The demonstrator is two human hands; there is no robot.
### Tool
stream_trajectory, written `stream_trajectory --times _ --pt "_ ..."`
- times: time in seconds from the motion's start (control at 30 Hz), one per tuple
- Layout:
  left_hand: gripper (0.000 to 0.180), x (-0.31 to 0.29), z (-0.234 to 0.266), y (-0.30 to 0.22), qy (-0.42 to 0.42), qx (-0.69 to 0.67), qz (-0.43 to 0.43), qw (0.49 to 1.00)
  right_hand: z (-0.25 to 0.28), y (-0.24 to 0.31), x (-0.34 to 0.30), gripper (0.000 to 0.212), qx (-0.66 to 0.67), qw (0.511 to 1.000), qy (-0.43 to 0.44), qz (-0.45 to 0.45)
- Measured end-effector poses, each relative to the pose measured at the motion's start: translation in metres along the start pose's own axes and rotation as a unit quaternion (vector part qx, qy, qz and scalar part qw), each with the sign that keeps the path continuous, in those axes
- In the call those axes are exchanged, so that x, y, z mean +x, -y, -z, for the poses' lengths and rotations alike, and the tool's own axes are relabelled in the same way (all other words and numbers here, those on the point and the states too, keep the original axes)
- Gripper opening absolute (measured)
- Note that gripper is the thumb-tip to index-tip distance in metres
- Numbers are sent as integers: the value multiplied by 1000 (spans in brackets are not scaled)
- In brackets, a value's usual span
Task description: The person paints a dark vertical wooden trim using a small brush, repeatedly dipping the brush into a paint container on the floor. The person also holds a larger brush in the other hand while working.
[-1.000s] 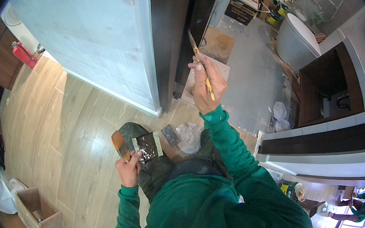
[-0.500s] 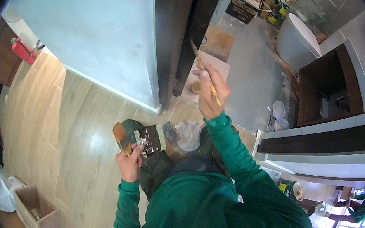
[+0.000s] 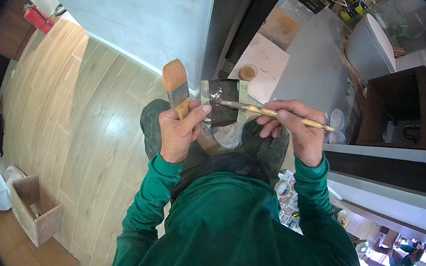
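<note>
Your closed left hand (image 3: 176,137) is clasping a wide brush (image 3: 175,79) and dark pad (image 3: 226,116), your right hand (image 3: 302,131) pinching a thin brush (image 3: 256,108) pointing toward ten o'clock.

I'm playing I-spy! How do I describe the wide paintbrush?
Find the green cloth top, then its wearer's left hand. It holds a wide wooden-handled paintbrush, beside a dark square pad with pale edges. Its broad brown bristles set it apart from the slim yellowish wooden paintbrush in the right hand.
</note>
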State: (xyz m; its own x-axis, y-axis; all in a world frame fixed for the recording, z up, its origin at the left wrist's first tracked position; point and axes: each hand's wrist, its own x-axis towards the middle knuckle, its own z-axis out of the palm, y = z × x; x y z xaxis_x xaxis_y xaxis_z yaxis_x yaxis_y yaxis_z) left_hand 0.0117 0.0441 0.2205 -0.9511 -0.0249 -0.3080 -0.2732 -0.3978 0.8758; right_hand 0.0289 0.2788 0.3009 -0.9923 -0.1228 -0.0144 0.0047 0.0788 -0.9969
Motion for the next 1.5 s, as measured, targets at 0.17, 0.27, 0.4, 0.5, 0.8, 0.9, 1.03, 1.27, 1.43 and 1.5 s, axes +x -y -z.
stream_trajectory --times 0.17,0.27,0.4,0.5,0.8,0.9,1.03,1.27,1.43,1.5 --pt "23 -1 0 3 -4 4 -15 1000 6 -1 -2 27 -64 998 16 3" --pt "22 0 -1 4 -4 10 -11 1000 9 3 -6 27 -74 997 -8 16" --pt "19 -3 -7 5 7 34 -14 999 -2 -4 -3 28 -45 997 -38 46" --pt "17 -3 -8 5 6 40 -37 998 -2 -9 -5 29 -99 993 -34 53" --pt "19 0 -7 8 -2 79 -55 995 -5 -14 -7 26 -102 990 -82 50" --pt "19 3 -7 14 -50 124 -79 988 -6 -25 -13 31 -136 988 -47 51" --pt "19 4 9 22 -74 90 -53 992 28 -59 -16 28 -19 992 -127 3" --pt "23 -17 38 51 -162 166 40 972 104 -230 99 32 32 954 -267 -130" --pt "15 -47 37 59 -205 188 45 959 117 -349 182 31 -24 948 -266 -175" --pt "14 -57 36 61 -226 190 47 954 119 -383 202 31 -77 946 -270 -162"
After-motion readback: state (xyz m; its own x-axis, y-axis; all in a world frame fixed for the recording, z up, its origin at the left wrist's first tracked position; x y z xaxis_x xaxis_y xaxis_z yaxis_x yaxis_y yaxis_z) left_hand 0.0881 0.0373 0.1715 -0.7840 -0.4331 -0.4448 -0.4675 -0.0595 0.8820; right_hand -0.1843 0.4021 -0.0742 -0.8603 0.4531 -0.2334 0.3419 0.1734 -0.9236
